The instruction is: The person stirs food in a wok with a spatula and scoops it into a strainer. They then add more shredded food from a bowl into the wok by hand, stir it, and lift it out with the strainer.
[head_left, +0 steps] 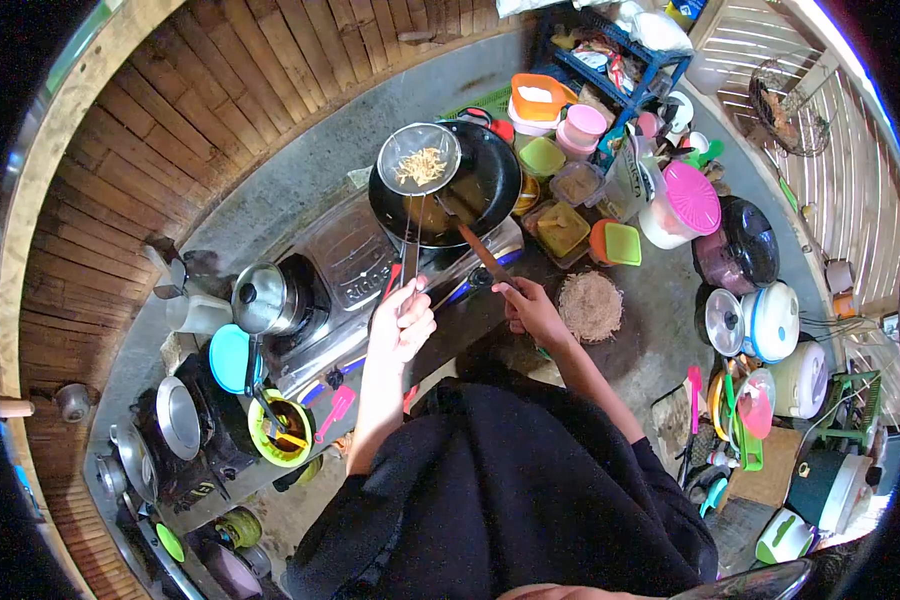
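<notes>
Over black round pan:
Left hand is gripping round metal strainer; right hand is clasping brown-handled spatula.

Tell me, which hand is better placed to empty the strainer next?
Probably the left hand: it grips the strainer, which holds pale strips above the pan. The right hand is busy with a wooden-handled tool reaching into the pan.

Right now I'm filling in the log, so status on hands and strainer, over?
Left hand gripping strainer. Right hand gripping utensil. Pale strips in strainer. Strainer hides part of pan.
</notes>
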Action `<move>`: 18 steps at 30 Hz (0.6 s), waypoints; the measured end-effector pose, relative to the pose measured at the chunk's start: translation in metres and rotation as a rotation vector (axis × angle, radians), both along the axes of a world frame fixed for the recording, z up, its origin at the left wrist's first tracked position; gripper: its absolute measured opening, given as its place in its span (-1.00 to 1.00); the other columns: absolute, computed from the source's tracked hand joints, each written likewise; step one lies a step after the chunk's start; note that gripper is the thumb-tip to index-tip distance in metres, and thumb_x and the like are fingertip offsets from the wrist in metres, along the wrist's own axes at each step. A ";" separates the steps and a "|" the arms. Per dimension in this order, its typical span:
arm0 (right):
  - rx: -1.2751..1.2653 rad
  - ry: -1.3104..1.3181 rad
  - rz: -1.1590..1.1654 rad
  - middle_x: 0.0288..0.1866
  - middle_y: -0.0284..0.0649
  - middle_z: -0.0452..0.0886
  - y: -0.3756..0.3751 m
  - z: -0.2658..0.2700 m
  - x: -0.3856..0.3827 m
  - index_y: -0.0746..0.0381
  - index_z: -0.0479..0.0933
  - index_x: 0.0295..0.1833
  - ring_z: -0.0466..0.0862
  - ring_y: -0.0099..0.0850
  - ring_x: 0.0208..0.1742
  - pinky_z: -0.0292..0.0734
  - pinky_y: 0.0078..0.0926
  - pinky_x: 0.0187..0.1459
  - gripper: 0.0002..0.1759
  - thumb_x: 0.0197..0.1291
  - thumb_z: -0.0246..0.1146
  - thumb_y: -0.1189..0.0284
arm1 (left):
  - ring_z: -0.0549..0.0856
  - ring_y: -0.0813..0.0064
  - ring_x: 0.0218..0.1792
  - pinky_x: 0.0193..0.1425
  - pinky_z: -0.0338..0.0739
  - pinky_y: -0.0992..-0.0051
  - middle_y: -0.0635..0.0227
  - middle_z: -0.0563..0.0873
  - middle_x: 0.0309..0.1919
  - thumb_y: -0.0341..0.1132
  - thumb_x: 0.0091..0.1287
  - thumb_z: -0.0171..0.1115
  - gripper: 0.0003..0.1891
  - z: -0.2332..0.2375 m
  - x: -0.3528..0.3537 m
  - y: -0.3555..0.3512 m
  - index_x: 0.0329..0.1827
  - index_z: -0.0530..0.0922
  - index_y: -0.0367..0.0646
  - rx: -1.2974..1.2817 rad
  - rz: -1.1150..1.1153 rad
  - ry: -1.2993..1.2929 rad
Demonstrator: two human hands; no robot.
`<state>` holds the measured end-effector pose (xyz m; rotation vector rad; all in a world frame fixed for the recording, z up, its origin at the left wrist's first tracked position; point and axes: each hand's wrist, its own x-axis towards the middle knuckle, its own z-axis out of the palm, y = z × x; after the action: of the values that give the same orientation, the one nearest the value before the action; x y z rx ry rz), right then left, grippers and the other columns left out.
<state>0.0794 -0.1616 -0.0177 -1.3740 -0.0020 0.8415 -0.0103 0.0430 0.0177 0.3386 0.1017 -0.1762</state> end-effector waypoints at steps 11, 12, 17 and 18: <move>-0.400 -0.733 -0.113 -0.43 -0.16 0.55 -0.009 -0.036 0.036 0.34 0.44 -0.13 0.54 -0.39 -0.43 0.45 -0.44 -0.36 -0.61 0.17 0.17 0.19 | 0.13 0.73 -0.90 -0.84 0.00 0.69 0.61 0.18 -0.85 -0.28 0.41 -0.16 -0.85 0.011 0.014 -0.004 -0.17 0.32 -0.15 -0.023 0.057 0.003; -0.397 -0.733 -0.109 -0.43 -0.16 0.55 -0.011 -0.036 0.039 0.34 0.44 -0.13 0.54 -0.39 -0.43 0.45 -0.44 -0.36 -0.61 0.17 0.17 0.19 | 0.13 0.73 -0.90 -0.84 0.00 0.69 0.61 0.18 -0.85 -0.28 0.41 -0.16 -0.85 0.013 0.016 -0.004 -0.17 0.32 -0.15 -0.022 0.061 0.004; -0.642 -0.801 0.000 -0.21 0.18 0.55 -0.022 -0.025 0.061 0.36 0.42 -0.02 0.53 0.09 -0.10 0.43 -0.16 -0.09 -0.56 0.18 0.10 0.20 | 0.13 0.73 -0.90 -0.85 0.00 0.69 0.60 0.20 -0.83 -0.30 0.41 -0.17 -0.84 0.009 0.030 0.003 -0.20 0.35 -0.19 0.019 0.126 -0.024; -0.639 -0.806 0.005 -0.21 0.18 0.55 -0.024 -0.024 0.066 0.36 0.42 -0.02 0.53 0.09 -0.10 0.43 -0.16 -0.09 -0.56 0.18 0.10 0.20 | 0.13 0.73 -0.90 -0.85 0.00 0.69 0.60 0.20 -0.83 -0.30 0.41 -0.17 -0.84 0.008 0.032 0.003 -0.20 0.35 -0.19 0.019 0.133 -0.027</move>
<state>0.1454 -0.1854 -0.0421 -2.2427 -0.3877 0.2336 0.0214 0.0456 0.0262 0.3523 0.0990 -0.0391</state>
